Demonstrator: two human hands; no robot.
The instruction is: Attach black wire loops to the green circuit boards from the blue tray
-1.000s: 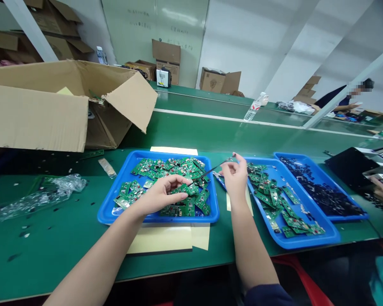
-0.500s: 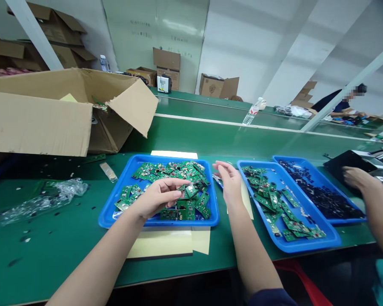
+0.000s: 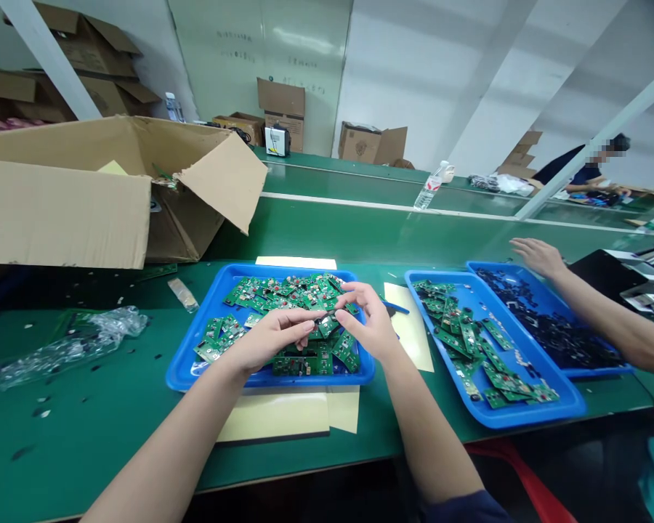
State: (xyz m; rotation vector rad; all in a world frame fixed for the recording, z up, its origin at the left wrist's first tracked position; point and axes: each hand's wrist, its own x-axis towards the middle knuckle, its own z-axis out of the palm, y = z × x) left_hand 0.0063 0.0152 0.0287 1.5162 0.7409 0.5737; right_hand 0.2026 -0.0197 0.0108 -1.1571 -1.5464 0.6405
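Observation:
Over the near part of a blue tray (image 3: 179,363) of green circuit boards (image 3: 283,290), my left hand (image 3: 277,334) pinches a circuit board, partly hidden by the fingers. My right hand (image 3: 366,319) has come in from the right, its thumb and fingertips closed on a small black part at the board's edge, close to my left fingertips. Just right of my right hand, a blue-handled tool (image 3: 395,306) lies on a yellow sheet (image 3: 414,338).
Another blue tray (image 3: 495,420) holds circuit boards; a third (image 3: 599,372) holds black parts, with a co-worker's hand (image 3: 539,258) above it. An open carton (image 3: 59,211) stands back left, plastic wrap (image 3: 103,334) before it. A bottle (image 3: 429,187) stands behind.
My right hand has moved left to meet my left hand at the board. The blue-handled tool now shows on the yellow sheet. The co-worker's hand has moved left, over the black parts.

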